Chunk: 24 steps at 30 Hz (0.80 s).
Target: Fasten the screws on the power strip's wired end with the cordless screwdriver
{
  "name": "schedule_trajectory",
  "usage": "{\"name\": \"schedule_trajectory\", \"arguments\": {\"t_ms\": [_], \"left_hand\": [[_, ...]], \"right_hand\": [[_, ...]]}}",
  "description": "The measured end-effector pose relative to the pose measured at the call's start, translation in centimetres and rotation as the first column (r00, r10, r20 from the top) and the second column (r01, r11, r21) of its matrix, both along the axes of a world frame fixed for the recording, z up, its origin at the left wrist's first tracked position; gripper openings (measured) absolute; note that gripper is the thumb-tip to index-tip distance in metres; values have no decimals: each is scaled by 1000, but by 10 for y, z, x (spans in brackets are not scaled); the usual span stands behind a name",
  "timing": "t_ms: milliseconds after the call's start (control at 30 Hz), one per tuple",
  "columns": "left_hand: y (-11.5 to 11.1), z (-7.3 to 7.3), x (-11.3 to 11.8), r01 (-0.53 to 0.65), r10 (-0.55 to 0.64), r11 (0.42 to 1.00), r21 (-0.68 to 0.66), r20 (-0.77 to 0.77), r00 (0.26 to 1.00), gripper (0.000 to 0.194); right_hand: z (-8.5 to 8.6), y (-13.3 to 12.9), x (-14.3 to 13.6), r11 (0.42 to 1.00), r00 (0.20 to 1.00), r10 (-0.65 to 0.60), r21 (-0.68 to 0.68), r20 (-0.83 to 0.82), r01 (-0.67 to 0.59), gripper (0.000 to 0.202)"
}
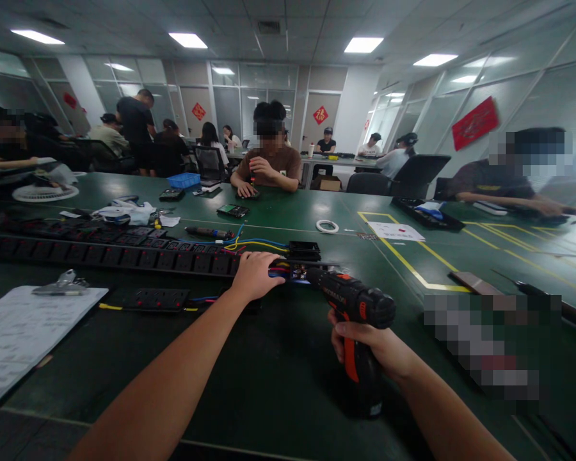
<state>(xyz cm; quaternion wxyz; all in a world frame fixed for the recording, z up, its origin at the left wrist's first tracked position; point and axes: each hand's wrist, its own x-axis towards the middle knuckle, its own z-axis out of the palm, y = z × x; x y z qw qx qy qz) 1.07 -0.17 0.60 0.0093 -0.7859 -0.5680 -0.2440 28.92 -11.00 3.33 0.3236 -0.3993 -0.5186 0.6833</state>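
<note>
A long black power strip with many sockets lies across the table. Over its right end my left hand is closed, fingers on the far side and thumb on the near side. Just right of the thumb a small circuit board shows, with coloured wires around it. My right hand grips a black and orange cordless drill by its handle. The drill's nose points left at the circuit board; whether its bit touches cannot be made out.
On the left lies a clipboard with papers. A short socket block lies before the strip, a screwdriver-like tool beyond it. A tape roll and blue basket stand farther off. A co-worker sits opposite.
</note>
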Motion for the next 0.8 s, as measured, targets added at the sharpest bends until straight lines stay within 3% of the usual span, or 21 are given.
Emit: {"name": "schedule_trajectory", "arguments": {"t_ms": [800], "left_hand": [[2,-2,0,7,-7,1000,8,6,1000,56]], "right_hand": [[2,-3,-2,1000,1000,7,30,9,-8,43]]}}
